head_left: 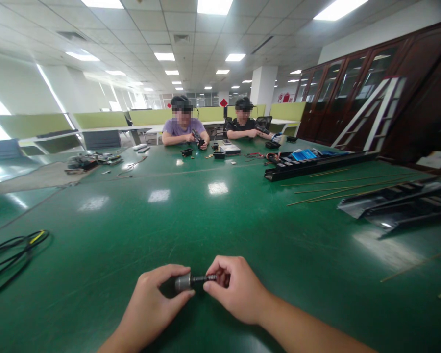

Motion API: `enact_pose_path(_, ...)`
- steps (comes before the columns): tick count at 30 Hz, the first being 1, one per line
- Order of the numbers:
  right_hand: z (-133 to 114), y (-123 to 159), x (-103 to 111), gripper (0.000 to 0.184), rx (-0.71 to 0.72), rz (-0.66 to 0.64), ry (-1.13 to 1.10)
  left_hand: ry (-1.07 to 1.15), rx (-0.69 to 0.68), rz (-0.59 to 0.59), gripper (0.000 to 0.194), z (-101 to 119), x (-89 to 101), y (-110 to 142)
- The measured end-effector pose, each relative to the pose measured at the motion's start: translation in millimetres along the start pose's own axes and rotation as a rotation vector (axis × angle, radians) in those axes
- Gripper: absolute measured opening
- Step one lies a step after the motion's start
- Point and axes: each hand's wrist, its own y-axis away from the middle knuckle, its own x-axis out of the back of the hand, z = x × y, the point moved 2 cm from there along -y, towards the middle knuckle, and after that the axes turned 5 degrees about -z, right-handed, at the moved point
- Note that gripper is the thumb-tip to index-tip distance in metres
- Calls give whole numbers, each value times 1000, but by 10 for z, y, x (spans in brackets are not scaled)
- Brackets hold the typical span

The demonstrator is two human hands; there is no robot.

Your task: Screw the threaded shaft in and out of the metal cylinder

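A metal part, which has a wide grey cylinder [184,283] and a thin dark shaft [198,280], lies sideways between my hands just over the green table. My left hand [156,296] grips the cylinder end between thumb and forefinger. On the other end, the fingertips of my right hand [238,289] pinch the ribbed tip of the shaft, and its remaining fingers are curled in. The part's exact kind cannot be made out.
Black cable [12,255] is coiled at the left. Black metal channels [407,208] and thin rods [327,196] lie at the right. Across the green table [191,220], two people [183,127] handle dark tools among small black boxes [219,155]. A stepladder [382,113] stands behind.
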Motion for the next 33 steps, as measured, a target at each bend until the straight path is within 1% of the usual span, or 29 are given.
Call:
enact_pose_path(5,17,4,-11,4,7,5,-4,2,26,3,27,4,-12,-16)
enact_pose_path(20,1,0,0,4,5,3,-6,2,15,7,28,-6,-14,-18)
enact_pose_path(33,34,-17,-15,5,2,-12,20,0,51,-35,27,-10,-18,2)
